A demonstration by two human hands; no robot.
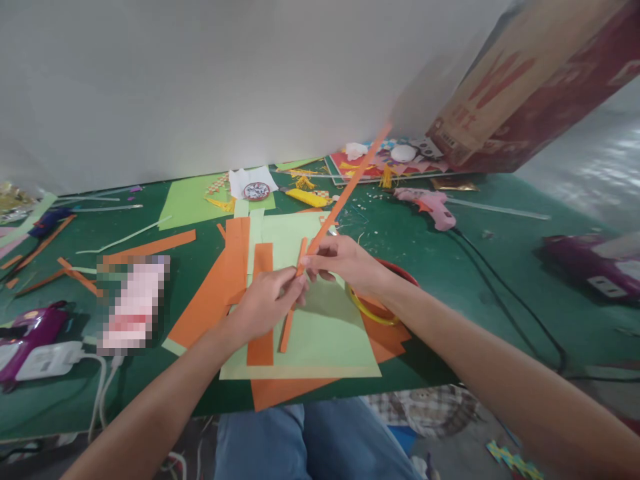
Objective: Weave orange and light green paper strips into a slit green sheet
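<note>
Left forearm (167,380) and right forearm (465,350): slim, bare as far as visible. Left hand (265,300), right hand (345,263): bare too. Jeans (260,437): mid-blue, creased on the thighs.

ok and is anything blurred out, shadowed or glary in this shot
Head view: pixelation hides what looks like a phone; soft shadow beside the right hand on the pale green paper; bright speckled glare at the far right edge.

Head-worn view, facing forward-down over table (505,247) (wall (225,80) beyond); left hand (265,300), right hand (340,257) near.
</note>
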